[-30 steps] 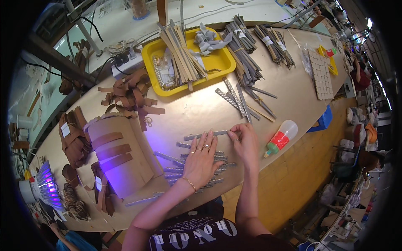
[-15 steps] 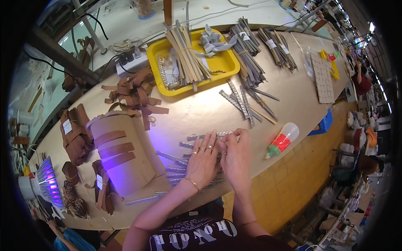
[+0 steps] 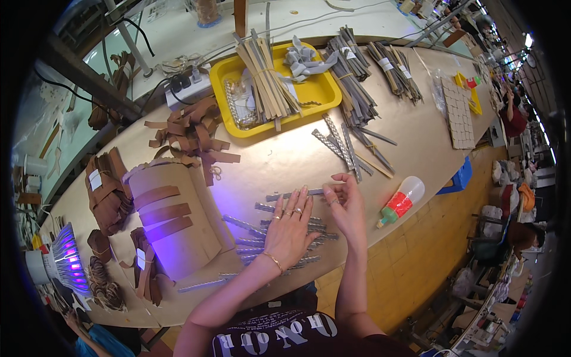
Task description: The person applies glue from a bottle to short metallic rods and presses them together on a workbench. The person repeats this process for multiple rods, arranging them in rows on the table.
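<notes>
Tan worktable (image 3: 273, 160), right hand (image 3: 348, 205) back on studded strips (image 3: 279, 229).

Strips (image 3: 279, 229) lie under both hands on the surface (image 3: 416, 137) — tray (image 3: 315, 92) behind, bottle (image 3: 399, 202) right.

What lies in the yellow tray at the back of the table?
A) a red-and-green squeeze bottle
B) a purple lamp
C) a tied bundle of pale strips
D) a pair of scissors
C: a tied bundle of pale strips lies across the yellow tray, next to a grey bow.
</notes>
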The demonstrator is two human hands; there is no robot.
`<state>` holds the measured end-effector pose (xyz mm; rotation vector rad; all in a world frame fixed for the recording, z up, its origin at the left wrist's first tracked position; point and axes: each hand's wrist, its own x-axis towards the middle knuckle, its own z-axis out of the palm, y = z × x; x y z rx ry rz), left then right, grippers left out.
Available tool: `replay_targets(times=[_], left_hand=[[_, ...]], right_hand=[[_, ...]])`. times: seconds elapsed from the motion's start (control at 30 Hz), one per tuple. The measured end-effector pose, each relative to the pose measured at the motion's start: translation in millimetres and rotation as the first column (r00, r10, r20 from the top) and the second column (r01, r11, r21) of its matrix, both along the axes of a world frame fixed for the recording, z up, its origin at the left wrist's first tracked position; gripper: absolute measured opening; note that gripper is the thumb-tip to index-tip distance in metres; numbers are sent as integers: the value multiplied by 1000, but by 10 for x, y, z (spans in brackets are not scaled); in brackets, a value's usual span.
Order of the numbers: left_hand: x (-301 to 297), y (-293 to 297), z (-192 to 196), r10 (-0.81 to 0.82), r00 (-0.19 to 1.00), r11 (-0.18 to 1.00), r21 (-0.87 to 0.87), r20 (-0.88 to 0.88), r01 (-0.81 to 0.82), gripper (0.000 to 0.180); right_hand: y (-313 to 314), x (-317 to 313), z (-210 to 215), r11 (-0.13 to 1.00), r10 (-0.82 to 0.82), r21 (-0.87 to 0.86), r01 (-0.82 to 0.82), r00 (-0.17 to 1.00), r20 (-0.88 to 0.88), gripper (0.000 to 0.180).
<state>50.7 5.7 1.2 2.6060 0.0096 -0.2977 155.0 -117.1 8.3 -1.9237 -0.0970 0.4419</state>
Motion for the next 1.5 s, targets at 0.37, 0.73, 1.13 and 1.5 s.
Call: replay_targets(times=[0.37, 0.73, 1.13, 1.5], left_hand=[[26, 4, 38, -1, 1000, 1000, 14, 10, 1, 76], [123, -118, 59, 138, 990, 990, -36, 31, -137, 70], [164, -285, -6, 121, 991, 969, 210, 53, -129, 69], [171, -327, -40, 83, 995, 943, 320, 58, -97, 69]], right_hand=[[31, -5, -217, 993, -106, -24, 112, 979, 177, 29], [75, -78, -211, 989, -131, -36, 145, 959, 251, 31], [102, -111, -220, 984, -148, -62, 169, 954, 260, 28], [90, -113, -233, 982, -114, -112, 155, 943, 314, 30]])
